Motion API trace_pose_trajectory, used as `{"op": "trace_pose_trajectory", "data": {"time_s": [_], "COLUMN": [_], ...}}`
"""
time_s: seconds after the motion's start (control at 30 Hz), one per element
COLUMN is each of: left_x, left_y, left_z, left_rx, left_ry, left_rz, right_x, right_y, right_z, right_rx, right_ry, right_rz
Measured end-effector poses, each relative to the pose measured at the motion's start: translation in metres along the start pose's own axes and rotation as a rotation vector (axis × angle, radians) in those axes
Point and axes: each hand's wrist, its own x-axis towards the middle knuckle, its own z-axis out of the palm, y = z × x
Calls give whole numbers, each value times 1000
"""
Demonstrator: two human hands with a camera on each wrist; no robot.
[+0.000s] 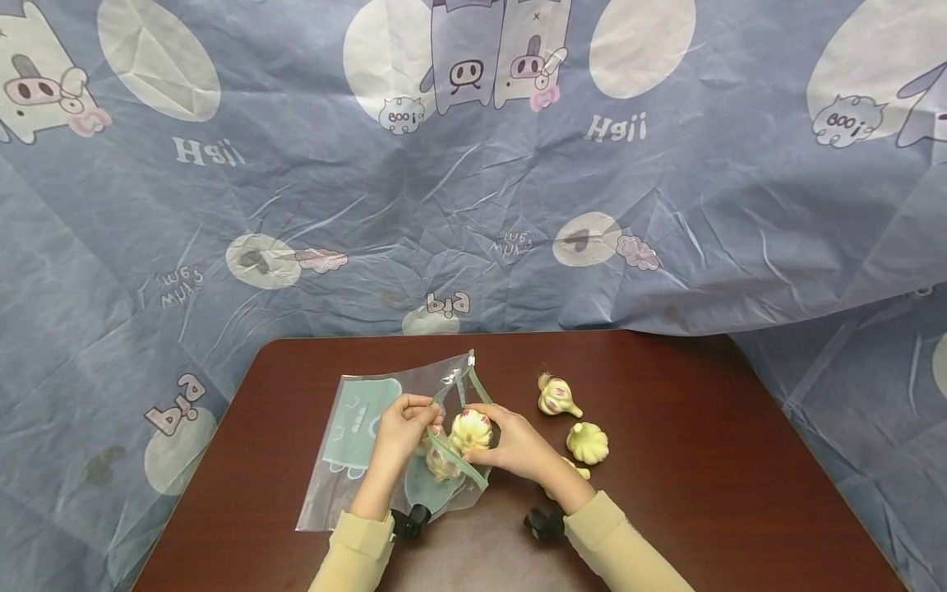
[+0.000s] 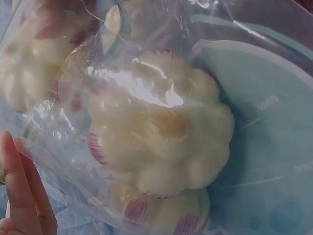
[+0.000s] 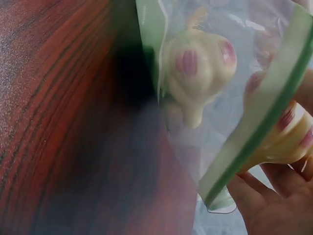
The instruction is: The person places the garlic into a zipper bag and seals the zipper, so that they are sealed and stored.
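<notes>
Garlic sits at the open mouth of the bag, gripped by your right hand while your left hand pinches the bag, so hold that mouth wide and guide it past the green strip.

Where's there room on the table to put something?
The table is bare from the loose garlic to the right edge, and left of the bag. It's crowded between, with the left hand and right hand at the bag.

Sleeves are pale yellow, wrist cameras black.
</notes>
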Motion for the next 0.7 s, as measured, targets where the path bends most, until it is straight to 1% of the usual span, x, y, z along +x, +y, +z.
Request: {"op": "trace_pose_trajectory", "data": {"time_s": [0.13, 0.33, 0.43, 0.57, 0.7], "left_x": [-1, -2, -2, -3, -2], "left_y": [0, 1, 2, 3, 2], "left_z": [-1, -1, 0, 0, 0], "left_rx": [9, 3, -1, -1, 6], "left_ry": [-14, -22, -15, -4, 1], "left_rz": [5, 3, 0, 3, 7], "right_x": [4, 10, 12, 12, 10], "right_y": [4, 5, 5, 6, 7], "right_z": [4, 10, 12, 13, 12], "right_rx": [-36, -104, -99, -76, -55], "right_ry": [-52, -101, -116, -131, -122], "right_rz": [1, -40, -45, -34, -30]}}
